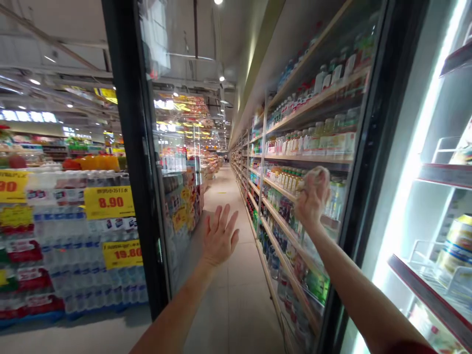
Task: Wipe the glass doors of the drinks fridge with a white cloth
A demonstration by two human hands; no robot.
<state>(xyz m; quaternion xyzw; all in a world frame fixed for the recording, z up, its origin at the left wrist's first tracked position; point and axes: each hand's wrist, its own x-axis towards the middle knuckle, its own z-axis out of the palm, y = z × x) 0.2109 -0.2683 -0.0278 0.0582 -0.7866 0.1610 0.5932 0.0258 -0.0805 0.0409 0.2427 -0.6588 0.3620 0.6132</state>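
Note:
My left hand point(220, 237) is held up in the aisle with its fingers spread and nothing in it. It is just right of a glass cooler door point(173, 162) that stands swung out in a black frame. My right hand point(312, 196) is raised with its fingers curled and sits against the glass of a second door point(332, 123) to the right. The curled fingers and some blur hide whether they hold anything. Behind that glass, shelves of drink bottles point(313, 140) run down the aisle.
At the far right the lit cooler interior shows wire shelves with a can point(459, 241). Stacked packs of bottled water with yellow price signs point(108, 201) stand on the left. A long tiled aisle point(228, 196) runs straight ahead between the displays.

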